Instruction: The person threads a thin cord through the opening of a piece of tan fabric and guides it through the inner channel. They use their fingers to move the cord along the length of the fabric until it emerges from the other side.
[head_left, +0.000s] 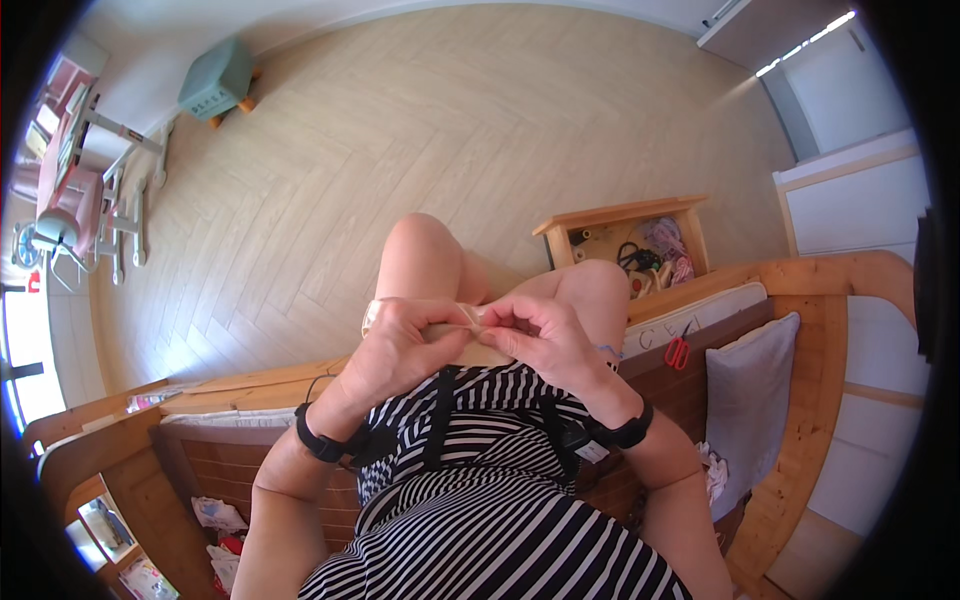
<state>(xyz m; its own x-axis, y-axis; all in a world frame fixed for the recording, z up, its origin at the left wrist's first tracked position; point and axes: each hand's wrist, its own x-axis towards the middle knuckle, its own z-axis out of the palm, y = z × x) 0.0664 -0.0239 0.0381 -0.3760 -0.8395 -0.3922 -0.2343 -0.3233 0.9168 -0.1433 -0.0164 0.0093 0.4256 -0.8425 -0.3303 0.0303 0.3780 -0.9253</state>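
Note:
Above the lap, both hands meet with fingertips nearly touching. Between them is a small piece of pale, cream-coloured material (472, 324), thin like a ribbon or cord; its exact kind cannot be told. My left hand (409, 337) pinches it between thumb and index finger from the left. From the right, my right hand (529, 334) pinches it, its other fingers curled. More cream fabric (369, 316) shows beside the left hand's outer edge. Red-handled scissors (677, 352) lie on the bed to the right of the right hand.
An open wooden drawer (619, 210) holding cords and small items juts out beyond the right knee. A grey pillow (750, 405) lies at the bed's right end, near the wooden bed frame (814, 375). A green stool (217, 79) stands on the floor at the far left.

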